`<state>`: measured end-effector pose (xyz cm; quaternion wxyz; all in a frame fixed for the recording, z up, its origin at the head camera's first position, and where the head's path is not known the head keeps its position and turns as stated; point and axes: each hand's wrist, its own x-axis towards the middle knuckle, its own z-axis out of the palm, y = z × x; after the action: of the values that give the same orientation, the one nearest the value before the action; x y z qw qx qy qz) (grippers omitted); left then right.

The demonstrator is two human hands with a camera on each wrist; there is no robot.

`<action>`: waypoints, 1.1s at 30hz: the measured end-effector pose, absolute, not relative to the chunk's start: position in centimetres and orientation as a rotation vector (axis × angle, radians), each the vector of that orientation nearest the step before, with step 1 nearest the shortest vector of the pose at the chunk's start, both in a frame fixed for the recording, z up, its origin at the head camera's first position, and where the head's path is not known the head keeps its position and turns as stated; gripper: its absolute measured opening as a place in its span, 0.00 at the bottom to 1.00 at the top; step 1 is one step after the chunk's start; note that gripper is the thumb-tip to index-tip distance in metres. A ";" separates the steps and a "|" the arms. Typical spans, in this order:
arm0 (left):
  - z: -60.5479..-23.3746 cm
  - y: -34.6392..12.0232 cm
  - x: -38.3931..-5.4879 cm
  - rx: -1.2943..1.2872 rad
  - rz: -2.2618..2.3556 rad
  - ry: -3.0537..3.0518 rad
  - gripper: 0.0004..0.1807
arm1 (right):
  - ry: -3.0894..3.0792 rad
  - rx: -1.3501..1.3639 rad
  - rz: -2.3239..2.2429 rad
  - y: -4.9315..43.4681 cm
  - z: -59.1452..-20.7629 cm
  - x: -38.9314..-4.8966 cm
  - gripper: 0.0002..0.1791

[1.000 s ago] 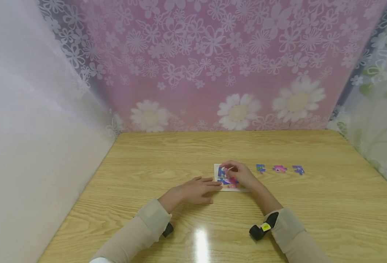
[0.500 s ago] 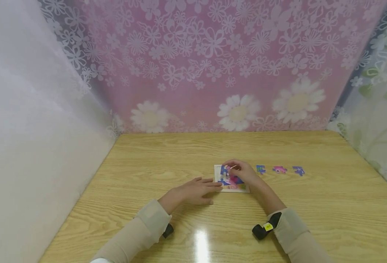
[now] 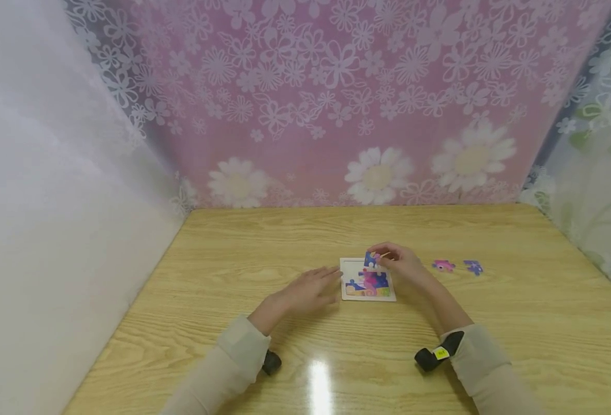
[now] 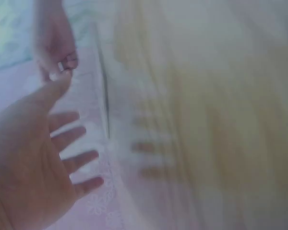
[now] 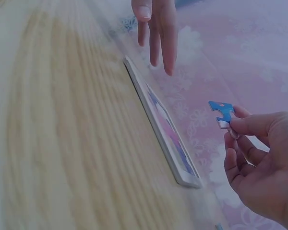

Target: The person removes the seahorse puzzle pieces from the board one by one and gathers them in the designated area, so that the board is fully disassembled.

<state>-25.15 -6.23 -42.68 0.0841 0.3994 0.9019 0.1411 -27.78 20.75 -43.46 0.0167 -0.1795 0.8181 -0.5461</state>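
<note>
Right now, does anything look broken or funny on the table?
Nothing looks broken or spilled. The board just has a bare patch; a pink piece and a blue piece lie apart from it, and the right hand pinches another piece. Seems unfinished, not wrong.

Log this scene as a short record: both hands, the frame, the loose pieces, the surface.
Right hand: pinches a partly blue puzzle piece over the frame's far side
Left hand: fingers extended by the frame's left edge; contact unclear
Frame: white rim, flat on the table; joined pieces in the near part, bare board at far left
Loose pieces: a pink one and a blue one, right of the frame
Surface: wood-grain table
</note>
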 end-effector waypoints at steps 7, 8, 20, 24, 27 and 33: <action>-43.8 -5.5 -25.5 1.115 0.553 2.855 0.33 | 2.515 -0.515 -1.694 23.0 -42.6 -27.3 0.16; -43.9 -5.4 -25.5 1.105 0.536 2.880 0.33 | 2.515 -0.511 -1.691 23.2 -42.5 -27.1 0.16; -44.4 -4.4 -25.3 0.994 0.490 2.923 0.34 | 2.586 -0.485 -1.592 26.1 -42.3 -26.6 0.17; -44.7 -4.4 -25.1 0.918 0.502 2.869 0.36 | 2.606 -0.494 -1.573 26.6 -42.1 -26.2 0.18; -45.0 -4.3 -24.9 0.882 0.486 2.854 0.36 | 2.637 -0.496 -1.544 27.1 -42.1 -25.9 0.18; -45.1 -4.2 -24.8 0.876 0.465 2.850 0.35 | 2.666 -0.479 -1.510 28.4 -42.1 -25.6 0.18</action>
<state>-24.82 -4.21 -45.10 0.0621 0.2897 0.9426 0.1538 -25.63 28.37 -42.09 0.0201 -0.1544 0.8595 -0.4868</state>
